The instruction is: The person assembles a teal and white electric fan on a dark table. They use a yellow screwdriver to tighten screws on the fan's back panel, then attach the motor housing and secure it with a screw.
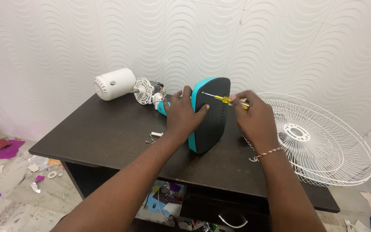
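Observation:
A teal and black fan base [211, 116] stands on its edge on the dark table [104, 133], its black underside facing right. My left hand [181, 115] grips its teal edge and holds it up. My right hand [254, 116] holds a small yellow-handled screwdriver [224, 99], whose tip touches the upper part of the black underside. Behind the base lies the white fan motor housing [113, 83] with its round front plate [143, 90] and exposed motor.
A white wire fan guard [323, 137] leans over the table's right end. Loose screws [150, 139] and a small white piece [156, 134] lie near my left wrist. Litter and foil scraps cover the floor at left. A white patterned wall stands behind.

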